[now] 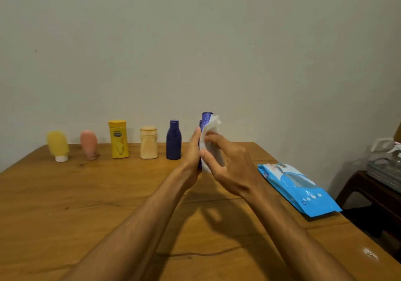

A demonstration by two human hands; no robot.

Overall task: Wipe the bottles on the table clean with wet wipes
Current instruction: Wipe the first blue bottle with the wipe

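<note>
I hold a blue-purple bottle (206, 118) upright above the wooden table (86, 204); only its top shows. My left hand (193, 150) grips it from the left side. My right hand (227, 161) presses a white wet wipe (211, 129) against the bottle's right side, with fingers curled over the wipe. A row of bottles stands along the far edge: a yellow tube (57, 145), a pink tube (89, 144), a yellow bottle (118, 138), a cream bottle (148, 142) and a dark blue bottle (173, 139).
A blue pack of wet wipes (297, 188) lies on the table to the right of my hands. Beyond the table's right edge a dark side table (368, 191) carries a grey tray (384, 172). A plain wall stands behind the bottles.
</note>
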